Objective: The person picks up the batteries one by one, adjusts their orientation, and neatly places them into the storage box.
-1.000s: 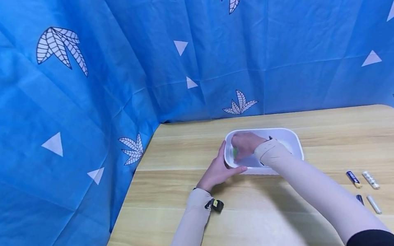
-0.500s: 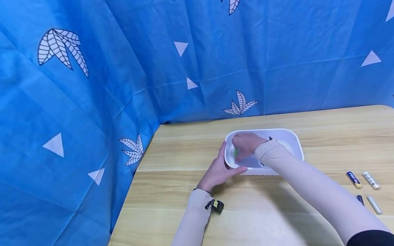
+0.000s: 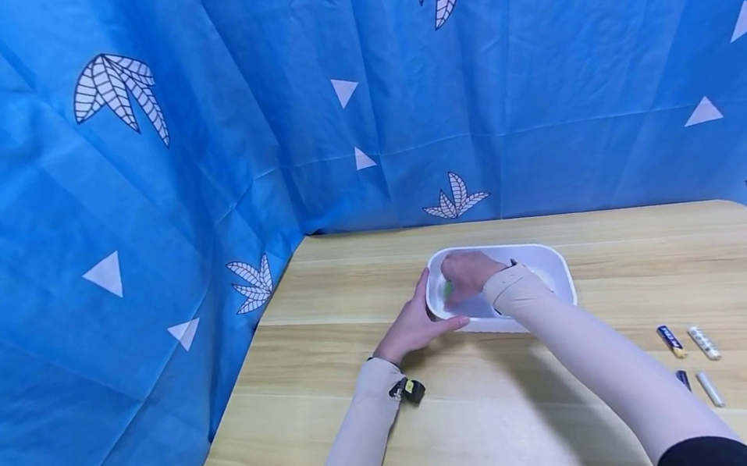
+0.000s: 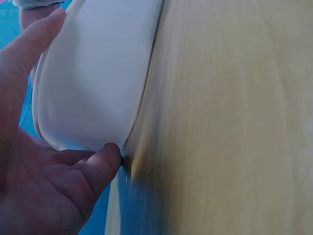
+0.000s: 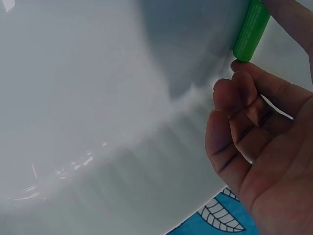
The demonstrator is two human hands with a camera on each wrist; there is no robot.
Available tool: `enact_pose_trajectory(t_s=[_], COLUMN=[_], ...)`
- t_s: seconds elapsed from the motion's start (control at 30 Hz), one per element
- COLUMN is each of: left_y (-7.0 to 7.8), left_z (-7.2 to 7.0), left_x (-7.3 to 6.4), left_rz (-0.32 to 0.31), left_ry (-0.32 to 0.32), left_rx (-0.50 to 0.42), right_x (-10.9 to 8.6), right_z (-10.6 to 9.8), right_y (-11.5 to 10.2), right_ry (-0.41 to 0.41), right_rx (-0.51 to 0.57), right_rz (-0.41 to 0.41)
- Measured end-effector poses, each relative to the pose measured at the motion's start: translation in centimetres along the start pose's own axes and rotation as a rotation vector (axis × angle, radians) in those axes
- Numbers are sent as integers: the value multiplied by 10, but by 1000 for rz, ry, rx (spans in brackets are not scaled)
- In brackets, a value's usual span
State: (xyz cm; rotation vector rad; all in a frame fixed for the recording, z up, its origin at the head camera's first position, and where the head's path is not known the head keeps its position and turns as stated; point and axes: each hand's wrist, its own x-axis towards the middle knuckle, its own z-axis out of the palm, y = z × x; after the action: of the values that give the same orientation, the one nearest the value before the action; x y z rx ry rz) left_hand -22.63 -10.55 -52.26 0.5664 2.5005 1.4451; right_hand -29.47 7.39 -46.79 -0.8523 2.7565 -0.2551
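A white plastic basin [image 3: 541, 260] stands on the wooden table. My left hand [image 3: 414, 327] grips its left end, with the thumb along the near wall and the fingers round the outer side. In the left wrist view the basin's wall [image 4: 102, 63] lies between the thumb and the fingers. My right hand [image 3: 467, 271] reaches down inside the basin at its left end. Between thumb and index finger it pinches a green battery [image 5: 251, 33], a printed cylinder whose upper end is cut off in the right wrist view. The other fingers are loosely bent near the basin's inner wall.
Several batteries lie on the table at the right: a blue-and-yellow one [image 3: 670, 340], a white patterned one [image 3: 704, 342], a grey one [image 3: 710, 389] and a dark one [image 3: 682, 379] partly behind the right arm. A blue curtain [image 3: 367, 186] hangs along the back and left.
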Motion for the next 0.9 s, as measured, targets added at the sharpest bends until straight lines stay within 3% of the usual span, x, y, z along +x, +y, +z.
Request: enact_pose_trajectory(t_s=[0.9], left_y=[-1], left_z=[1], left_x=[1], left_rz=[6], left_ry=[0], left_rx=[-1], right_x=[-1], right_z=[-1], right_y=[-1], right_ry=[-21], right_rx=[-5], right_rz=[6])
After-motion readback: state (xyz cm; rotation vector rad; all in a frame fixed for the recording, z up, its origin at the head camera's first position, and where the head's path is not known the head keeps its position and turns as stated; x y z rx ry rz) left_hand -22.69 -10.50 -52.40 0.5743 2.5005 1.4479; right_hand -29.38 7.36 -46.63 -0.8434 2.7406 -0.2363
